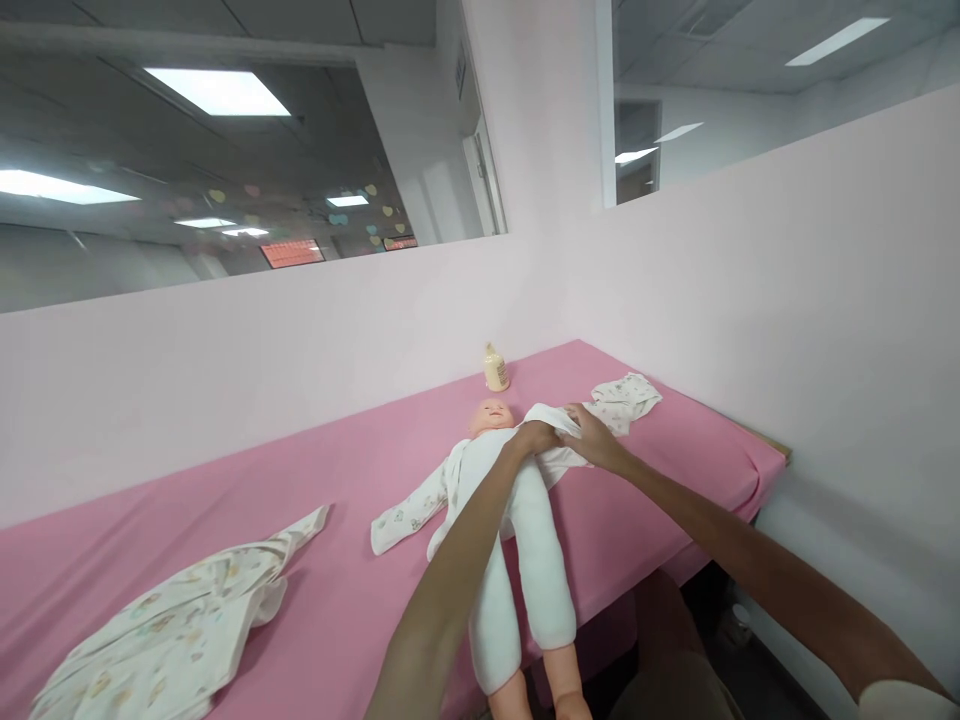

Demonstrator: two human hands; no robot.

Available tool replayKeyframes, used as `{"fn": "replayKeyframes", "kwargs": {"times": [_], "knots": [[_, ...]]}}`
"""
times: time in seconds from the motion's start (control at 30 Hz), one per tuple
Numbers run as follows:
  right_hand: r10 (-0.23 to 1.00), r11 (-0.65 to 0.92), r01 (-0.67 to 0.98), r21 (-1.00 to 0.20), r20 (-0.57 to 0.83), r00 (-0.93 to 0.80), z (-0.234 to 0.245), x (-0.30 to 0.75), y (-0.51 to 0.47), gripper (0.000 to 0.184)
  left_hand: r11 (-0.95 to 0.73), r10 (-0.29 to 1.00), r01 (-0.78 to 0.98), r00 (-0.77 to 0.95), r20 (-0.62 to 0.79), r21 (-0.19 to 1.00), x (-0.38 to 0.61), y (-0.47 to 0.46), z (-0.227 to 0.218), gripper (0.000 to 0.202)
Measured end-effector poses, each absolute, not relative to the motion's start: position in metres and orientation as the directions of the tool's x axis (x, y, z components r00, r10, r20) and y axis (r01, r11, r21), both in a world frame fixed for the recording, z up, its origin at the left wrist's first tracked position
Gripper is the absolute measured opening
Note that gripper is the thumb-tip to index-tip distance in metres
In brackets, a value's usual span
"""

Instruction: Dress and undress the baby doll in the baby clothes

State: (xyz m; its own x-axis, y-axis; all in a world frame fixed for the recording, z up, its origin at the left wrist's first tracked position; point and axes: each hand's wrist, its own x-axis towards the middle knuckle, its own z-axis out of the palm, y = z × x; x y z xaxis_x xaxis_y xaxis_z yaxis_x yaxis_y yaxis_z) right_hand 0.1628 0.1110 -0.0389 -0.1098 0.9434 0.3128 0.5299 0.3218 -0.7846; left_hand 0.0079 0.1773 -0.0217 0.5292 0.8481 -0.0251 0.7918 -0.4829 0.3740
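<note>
A baby doll lies on its back on the pink-covered table, head toward the wall and bare feet at the near edge. White cloth covers its body and legs. Beneath it a printed baby shirt is spread out, one sleeve to the left and the other part to the right. My left hand is closed at the doll's white sleeve, by the shoulder on the right side. At the outer end of that sleeve, my right hand pinches the cloth. My forearm partly hides the doll's torso.
Printed baby clothing lies at the front left of the table. Toward the right corner is a bunched part of printed cloth. A cream pump bottle stands near the wall, behind the doll's head. Windows sit above the walls.
</note>
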Motion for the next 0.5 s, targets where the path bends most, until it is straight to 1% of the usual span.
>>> {"fn": "replayKeyframes", "kwargs": {"times": [0.07,0.1,0.13,0.2,0.27,0.3,0.37,0.43,0.47,0.5], "knots": [[0.970,0.240,0.500,-0.832,0.225,-0.092,-0.052,0.177,0.104,0.062,-0.482,0.850,0.819,0.523,-0.060,0.310,0.009,0.174,-0.022,0.021],[0.978,0.208,0.489,-0.847,0.181,-0.103,-0.058,0.183,0.099,0.062,-0.479,0.853,0.831,0.517,-0.074,0.283,0.011,0.172,-0.021,0.022],[0.981,0.192,0.484,-0.854,0.147,-0.130,-0.064,0.189,0.094,0.058,-0.479,0.854,0.838,0.514,-0.084,0.262,0.012,0.171,-0.020,0.024],[0.976,0.186,0.489,-0.852,0.104,-0.191,-0.070,0.198,0.083,0.041,-0.484,0.853,0.845,0.513,-0.091,0.229,0.016,0.167,-0.018,0.028],[0.977,0.157,0.502,-0.850,0.061,-0.203,-0.070,0.202,0.074,0.022,-0.485,0.857,0.853,0.508,-0.086,0.194,0.017,0.161,-0.014,0.030],[0.980,0.135,0.498,-0.857,0.043,-0.192,-0.068,0.202,0.070,0.016,-0.481,0.863,0.859,0.499,-0.078,0.174,0.016,0.156,-0.012,0.030],[0.981,0.104,0.456,-0.884,0.014,-0.196,-0.060,0.198,0.061,0.013,-0.468,0.877,0.873,0.478,-0.050,0.138,0.007,0.141,-0.007,0.030],[0.975,0.096,0.400,-0.912,0.004,-0.224,-0.051,0.190,0.050,0.013,-0.450,0.891,0.883,0.453,0.004,0.133,-0.013,0.119,-0.004,0.031],[0.973,0.095,0.375,-0.922,0.007,-0.231,-0.046,0.185,0.044,0.014,-0.441,0.897,0.886,0.440,0.040,0.144,-0.027,0.106,-0.002,0.035],[0.973,0.092,0.355,-0.930,0.008,-0.231,-0.041,0.179,0.038,0.014,-0.408,0.913,0.891,0.397,0.098,0.197,-0.042,0.093,-0.001,0.040]]}}
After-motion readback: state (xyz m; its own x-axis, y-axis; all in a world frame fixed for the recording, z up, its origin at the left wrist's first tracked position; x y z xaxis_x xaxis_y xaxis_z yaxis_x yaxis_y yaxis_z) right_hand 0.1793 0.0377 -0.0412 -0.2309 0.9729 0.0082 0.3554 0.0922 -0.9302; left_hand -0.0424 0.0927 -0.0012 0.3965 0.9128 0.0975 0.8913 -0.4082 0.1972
